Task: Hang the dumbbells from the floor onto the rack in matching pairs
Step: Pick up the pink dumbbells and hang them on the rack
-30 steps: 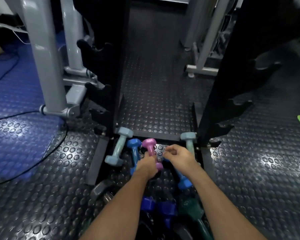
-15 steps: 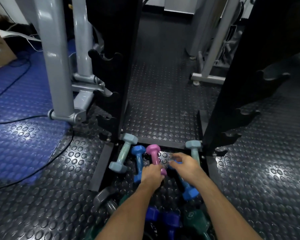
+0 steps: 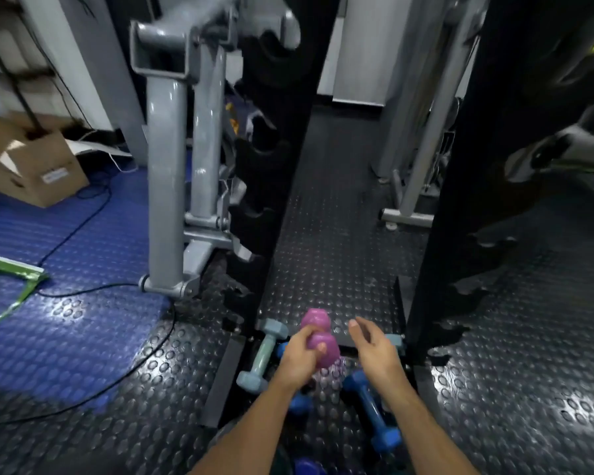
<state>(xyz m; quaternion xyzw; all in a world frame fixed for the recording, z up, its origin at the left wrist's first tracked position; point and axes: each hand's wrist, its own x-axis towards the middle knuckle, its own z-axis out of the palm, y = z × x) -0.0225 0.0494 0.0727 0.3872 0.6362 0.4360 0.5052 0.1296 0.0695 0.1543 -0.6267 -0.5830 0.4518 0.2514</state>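
Observation:
My left hand [image 3: 300, 358] grips a pink dumbbell [image 3: 319, 337] by its handle and holds it lifted off the floor, one end pointing away from me. My right hand [image 3: 374, 347] hovers just right of it with relaxed fingers and holds nothing. On the floor below lie a pale blue-grey dumbbell [image 3: 263, 358] to the left and a bright blue dumbbell [image 3: 371, 409] under my right forearm. Another blue one [image 3: 300, 402] peeks out beneath my left wrist. The black rack's two uprights, left [image 3: 282, 149] and right [image 3: 460, 166], rise on either side, with notched cradles.
A grey machine frame [image 3: 167, 186] stands left of the rack. A black cable [image 3: 83, 296] runs over the blue mat [image 3: 66, 269]. A cardboard box [image 3: 31, 162] sits at the far left. A second grey frame [image 3: 405, 214] stands behind the rack.
My left hand has lifted the pink dumbbell off the floor. My right hand has come away from the dumbbells and opened. The view has tilted upward.

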